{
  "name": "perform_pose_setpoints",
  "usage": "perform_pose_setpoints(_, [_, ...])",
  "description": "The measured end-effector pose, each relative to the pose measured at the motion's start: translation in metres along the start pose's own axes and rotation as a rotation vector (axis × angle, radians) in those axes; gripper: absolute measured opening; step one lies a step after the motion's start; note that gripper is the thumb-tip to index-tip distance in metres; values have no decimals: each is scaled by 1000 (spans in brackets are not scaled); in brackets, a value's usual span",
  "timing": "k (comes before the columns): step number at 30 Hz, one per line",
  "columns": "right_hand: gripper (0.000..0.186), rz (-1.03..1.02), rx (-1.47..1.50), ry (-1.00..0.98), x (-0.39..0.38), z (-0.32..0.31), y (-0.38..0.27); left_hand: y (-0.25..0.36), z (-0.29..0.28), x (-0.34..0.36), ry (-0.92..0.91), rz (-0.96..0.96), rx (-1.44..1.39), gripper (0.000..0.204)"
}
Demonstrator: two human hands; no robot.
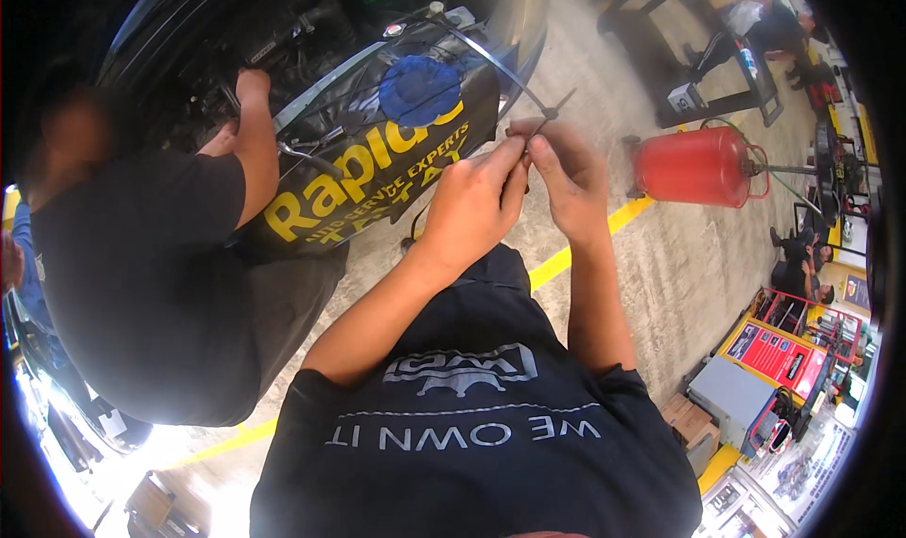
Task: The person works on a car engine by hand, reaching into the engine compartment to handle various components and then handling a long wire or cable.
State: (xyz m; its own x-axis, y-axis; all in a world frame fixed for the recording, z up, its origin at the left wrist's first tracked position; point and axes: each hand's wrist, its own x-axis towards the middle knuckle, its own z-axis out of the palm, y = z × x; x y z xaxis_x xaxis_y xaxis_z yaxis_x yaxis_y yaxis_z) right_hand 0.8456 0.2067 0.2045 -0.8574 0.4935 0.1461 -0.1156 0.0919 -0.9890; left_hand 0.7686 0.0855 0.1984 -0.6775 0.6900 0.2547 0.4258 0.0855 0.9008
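Observation:
My left hand (479,193) and my right hand (572,181) meet in front of me, above the floor beside a car. Their thumbs and fingers pinch a thin dark piece (551,113); a narrow crossed end sticks up past the fingertips. Most of it is hidden by my fingers, so its kind cannot be made out. Just beyond, a black fender cover (377,160) with yellow lettering drapes over the car's edge. A round blue pad (420,91) lies on that cover, and a long thin metal bar (486,55) slants down toward my hands.
To my left a co-worker in a dark shirt (151,283) reaches into the engine bay (245,52). A red tank (694,167) and a black cart (675,85) stand at the right. Farther right are a grey cabinet (731,396) and cardboard boxes (691,429). Yellow lines (552,269) cross the floor.

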Motion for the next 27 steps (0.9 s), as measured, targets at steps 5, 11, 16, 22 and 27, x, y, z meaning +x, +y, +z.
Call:
perform_pose_setpoints(5, [19, -13, 400, 177, 24, -39, 6, -12, -6, 25, -119, 114, -62, 24])
perform_pose_setpoints(11, [22, 261, 539, -40, 59, -88, -10, 10, -34, 104, 188, 378, 178, 21])
perform_pose_setpoints(16, [26, 326, 292, -298, 79, -103, -23, 2, 3, 145, -374, 309, -146, 38])
perform_pose_setpoints(22, [35, 375, -87, -484, 94, -113, -30, -11, 0, 148, -652, -532, -740, 72])
perform_pose_setpoints(27, [38, 389, -220, -555, 111, -116, -24, -19, -11, 147, -767, -626, -618, 50])
